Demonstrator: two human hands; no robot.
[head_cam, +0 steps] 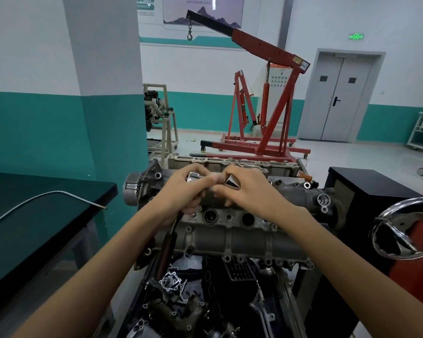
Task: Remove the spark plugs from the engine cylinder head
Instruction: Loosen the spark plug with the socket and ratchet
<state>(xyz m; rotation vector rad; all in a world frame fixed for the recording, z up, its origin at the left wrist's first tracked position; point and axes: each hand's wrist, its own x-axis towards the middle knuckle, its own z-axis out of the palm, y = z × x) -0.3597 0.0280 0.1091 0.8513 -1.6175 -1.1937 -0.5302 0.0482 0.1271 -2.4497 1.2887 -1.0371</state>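
The grey engine cylinder head lies across a stand in front of me, with two dark round spark plug wells open on its top. My left hand grips a ratchet wrench by its chrome head, and its dark handle hangs down under my wrist. My right hand pinches a chrome socket right beside the ratchet head. Both hands meet above the cylinder head. No spark plug shows.
A tray of loose engine parts lies below the head. A black bench with a bent metal tube stands at the left, a black cabinet at the right, a red engine crane behind.
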